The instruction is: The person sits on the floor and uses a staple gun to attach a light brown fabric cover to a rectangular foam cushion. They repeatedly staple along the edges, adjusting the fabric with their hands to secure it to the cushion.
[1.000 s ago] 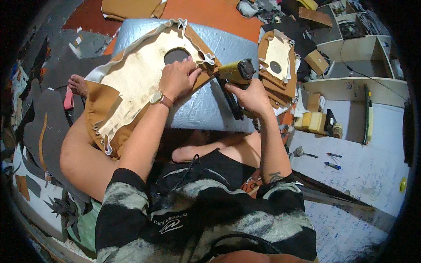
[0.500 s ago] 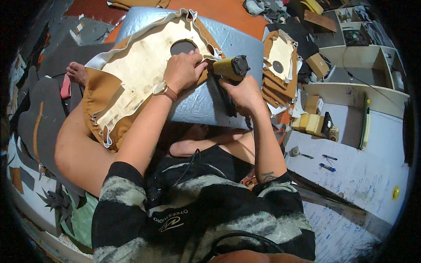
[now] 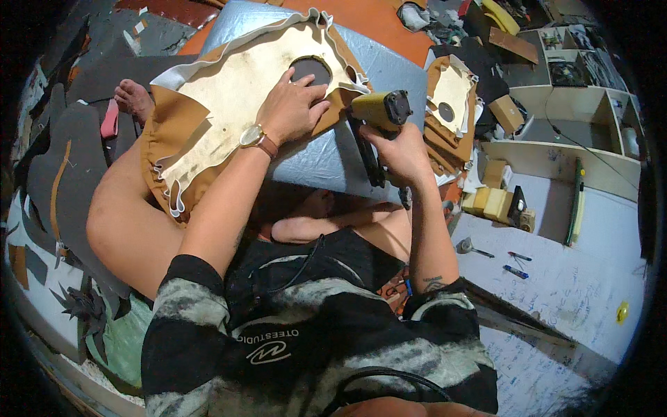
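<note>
My left hand [image 3: 295,108] lies with fingers spread on a cream backing panel [image 3: 236,90], beside its round dark hole [image 3: 310,69]. Tan upholstery material [image 3: 170,142] with a gathered white edge surrounds this panel. It rests partly on a silver-blue covered block [image 3: 333,156] and partly over my bent leg. In my right hand [image 3: 403,153] is a yellow and black staple gun [image 3: 372,110], gripped by its handle close to the panel's right corner. Whether its nose touches the material cannot be made out.
Right of the block stands a stack of similar tan covered panels [image 3: 448,111]. Farther right is a white compartmented shelf unit [image 3: 563,149], with yellow blocks [image 3: 497,201] and pens [image 3: 516,272] near it. Dark grey foam pieces [image 3: 59,187] lie at left.
My left fingers have gone from bunched near the panel's edge to spread across its face. The whole view has shifted a little, with the panel and staple gun now slightly farther right.
</note>
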A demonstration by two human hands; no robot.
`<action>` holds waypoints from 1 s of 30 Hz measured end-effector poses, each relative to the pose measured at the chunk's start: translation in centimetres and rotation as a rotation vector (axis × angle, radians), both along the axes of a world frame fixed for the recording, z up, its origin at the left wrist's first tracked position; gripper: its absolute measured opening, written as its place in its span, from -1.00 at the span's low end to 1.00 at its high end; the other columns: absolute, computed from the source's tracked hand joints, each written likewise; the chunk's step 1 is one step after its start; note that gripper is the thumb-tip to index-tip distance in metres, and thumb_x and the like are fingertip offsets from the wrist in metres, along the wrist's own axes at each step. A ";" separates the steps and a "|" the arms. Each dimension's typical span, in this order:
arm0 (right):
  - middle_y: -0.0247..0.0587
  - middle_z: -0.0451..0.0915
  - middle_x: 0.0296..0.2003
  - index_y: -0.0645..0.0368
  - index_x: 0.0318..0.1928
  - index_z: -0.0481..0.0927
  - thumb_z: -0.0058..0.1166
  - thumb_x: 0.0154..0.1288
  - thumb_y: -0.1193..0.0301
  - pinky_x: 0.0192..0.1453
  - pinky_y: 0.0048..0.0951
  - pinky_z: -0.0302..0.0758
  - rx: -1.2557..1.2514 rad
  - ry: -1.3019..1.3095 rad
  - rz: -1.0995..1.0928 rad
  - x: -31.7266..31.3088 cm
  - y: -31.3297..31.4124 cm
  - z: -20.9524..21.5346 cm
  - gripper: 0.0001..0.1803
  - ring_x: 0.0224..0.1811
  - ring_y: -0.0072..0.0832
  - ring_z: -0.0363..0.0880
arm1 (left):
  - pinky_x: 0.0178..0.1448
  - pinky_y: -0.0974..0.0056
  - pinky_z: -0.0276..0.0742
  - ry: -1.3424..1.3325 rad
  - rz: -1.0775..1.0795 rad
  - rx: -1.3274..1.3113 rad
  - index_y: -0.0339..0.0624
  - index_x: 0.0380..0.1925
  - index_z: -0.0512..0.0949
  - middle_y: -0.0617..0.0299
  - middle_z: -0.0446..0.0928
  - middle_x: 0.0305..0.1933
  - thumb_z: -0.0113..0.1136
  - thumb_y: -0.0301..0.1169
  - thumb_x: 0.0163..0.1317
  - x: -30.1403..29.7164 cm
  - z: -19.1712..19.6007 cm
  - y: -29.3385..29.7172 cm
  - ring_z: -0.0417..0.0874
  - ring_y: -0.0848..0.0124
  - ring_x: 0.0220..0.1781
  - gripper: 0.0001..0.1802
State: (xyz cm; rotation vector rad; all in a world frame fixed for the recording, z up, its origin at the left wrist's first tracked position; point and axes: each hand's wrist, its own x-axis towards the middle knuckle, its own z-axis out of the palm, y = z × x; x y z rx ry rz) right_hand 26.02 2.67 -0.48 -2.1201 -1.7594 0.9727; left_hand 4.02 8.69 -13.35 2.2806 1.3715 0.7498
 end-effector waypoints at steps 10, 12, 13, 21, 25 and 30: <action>0.24 0.82 -0.22 0.36 -0.03 0.81 0.41 0.33 0.16 0.02 -0.11 0.70 0.043 -0.027 0.018 -2.3 -1.2 -0.7 -0.54 -0.09 -0.04 0.87 | 0.74 -0.14 0.22 -0.023 0.014 0.043 -0.07 0.18 0.76 -0.07 0.73 0.26 0.30 -0.13 0.47 0.2 -0.6 0.0 0.67 0.07 0.42 -0.59; 0.26 0.82 -0.24 0.40 -0.04 0.80 0.42 0.33 0.18 0.01 -0.11 0.69 0.045 -0.126 0.027 -2.6 -1.2 -1.7 -0.54 -0.11 -0.05 0.88 | 0.74 -0.14 0.23 -0.038 0.012 0.040 -0.07 0.21 0.75 -0.05 0.74 0.24 0.33 -0.12 0.45 0.2 -0.6 0.1 0.67 0.08 0.41 -0.56; 0.25 0.82 -0.23 0.39 -0.04 0.80 0.42 0.32 0.18 0.01 -0.10 0.69 0.015 -0.091 0.019 -2.6 -1.5 -1.6 -0.54 -0.11 -0.03 0.87 | 0.74 -0.14 0.23 -0.045 0.011 0.040 -0.07 0.22 0.75 -0.03 0.75 0.23 0.35 -0.11 0.43 0.1 -0.6 0.1 0.68 0.08 0.40 -0.54; 0.24 0.82 -0.20 0.36 -0.04 0.79 0.42 0.31 0.19 0.04 -0.08 0.69 0.034 0.053 0.030 -4.1 -2.7 -1.1 -0.55 -0.08 0.06 0.85 | 0.67 -0.13 0.36 -0.235 0.019 -0.100 -0.03 -0.17 0.71 0.14 0.80 -0.20 0.52 -0.18 0.28 -1.0 -0.2 0.8 0.79 0.04 -0.07 -0.74; 0.16 0.83 -0.18 0.33 0.03 0.78 0.42 0.33 0.20 0.07 -0.12 0.68 0.005 -0.039 0.107 -4.8 -3.4 -0.7 -0.55 -0.06 -0.05 0.85 | 0.65 -0.14 0.39 -0.367 0.045 -0.061 -0.05 -0.23 0.67 0.12 0.77 -0.29 0.47 -0.26 0.32 -1.0 -1.4 0.9 0.78 0.01 -0.18 -0.81; 0.04 0.85 -0.13 0.24 0.13 0.77 0.46 0.32 0.18 0.07 -0.17 0.68 -0.012 0.010 0.054 -1.5 -4.5 -2.1 -0.51 -0.06 -0.22 0.85 | 0.36 0.00 0.64 -0.439 0.112 0.006 -0.15 -0.13 0.68 0.03 0.79 -0.18 0.36 -0.29 0.42 -1.0 -0.4 0.5 0.80 -0.03 -0.06 -0.82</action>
